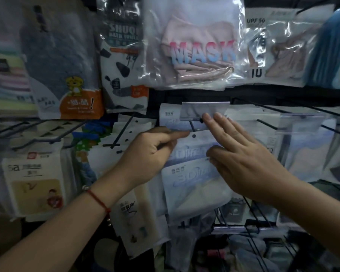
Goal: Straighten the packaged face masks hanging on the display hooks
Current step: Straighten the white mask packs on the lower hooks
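Note:
A stack of pale blue and white mask packs [192, 185] hangs on a black display hook [194, 122] in the middle of the rack. The front pack [192, 143] is lifted off its hook, its punched hole just below the hook's tip. My left hand [145, 154] pinches the top left edge of this pack between thumb and forefinger. My right hand [241, 154] lies flat with straight fingers over the pack's right side, fingertips by the clear price tag holder [204, 110] on the hook.
A clear bag printed MASK [192, 50] hangs above, with towel packs [124, 55] to its left and a UPF 50 pack [273, 46] to its right. More packs hang on hooks at left [33, 185] and right [306, 146]. Black wire hooks [294, 108] jut out.

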Available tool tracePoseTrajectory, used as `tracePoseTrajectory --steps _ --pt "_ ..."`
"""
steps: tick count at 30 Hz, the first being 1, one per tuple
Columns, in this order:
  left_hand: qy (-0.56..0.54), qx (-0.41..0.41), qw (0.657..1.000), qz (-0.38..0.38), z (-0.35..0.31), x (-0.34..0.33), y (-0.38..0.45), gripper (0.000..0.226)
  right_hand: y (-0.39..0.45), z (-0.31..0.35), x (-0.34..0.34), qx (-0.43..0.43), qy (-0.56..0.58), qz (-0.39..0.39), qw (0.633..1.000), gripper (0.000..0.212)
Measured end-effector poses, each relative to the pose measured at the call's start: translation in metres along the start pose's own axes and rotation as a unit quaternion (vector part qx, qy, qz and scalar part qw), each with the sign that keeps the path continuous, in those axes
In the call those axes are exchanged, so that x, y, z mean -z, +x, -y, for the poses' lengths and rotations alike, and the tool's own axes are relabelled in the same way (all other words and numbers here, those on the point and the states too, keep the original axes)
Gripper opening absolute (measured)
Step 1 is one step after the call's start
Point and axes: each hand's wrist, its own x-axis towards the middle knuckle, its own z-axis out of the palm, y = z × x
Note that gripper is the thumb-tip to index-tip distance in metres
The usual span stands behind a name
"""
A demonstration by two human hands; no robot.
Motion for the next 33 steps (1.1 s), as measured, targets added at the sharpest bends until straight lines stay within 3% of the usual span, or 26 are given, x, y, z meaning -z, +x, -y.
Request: tracePoseTrajectory --steps 5,11,19,24,26,33 --pt "0.005 -0.003 1.0 -0.026 0.008 -0.003 0.007 0.034 0.001 0.001 -0.002 0.001 -0.013 -0.011 1.0 0.023" --pt "0.076 -0.032 0.997 0.008 0.014 -0.009 0.012 0.038 -0.002 -0.001 -0.002 0.006 -0.029 -0.01 1.0 0.029" --pt "0.085 -0.042 0.995 -0.015 0.012 -0.015 0.012 0.042 -0.002 -0.004 -0.002 0.014 -0.034 -0.013 0.999 0.024" --pt "0.249 -0.002 0.968 0.036 0.026 -0.017 0.025 0.043 -0.002 -0.004 -0.005 0.013 -0.04 -0.014 0.999 0.027" --pt "0.303 -0.025 0.952 0.032 0.031 -0.019 0.03 0.046 -0.002 -0.004 -0.005 0.015 -0.045 -0.014 0.999 0.029" --pt "0.335 -0.098 0.937 0.034 0.045 -0.017 0.029 0.057 0.0 -0.005 -0.008 0.019 -0.054 -0.016 0.998 0.032"
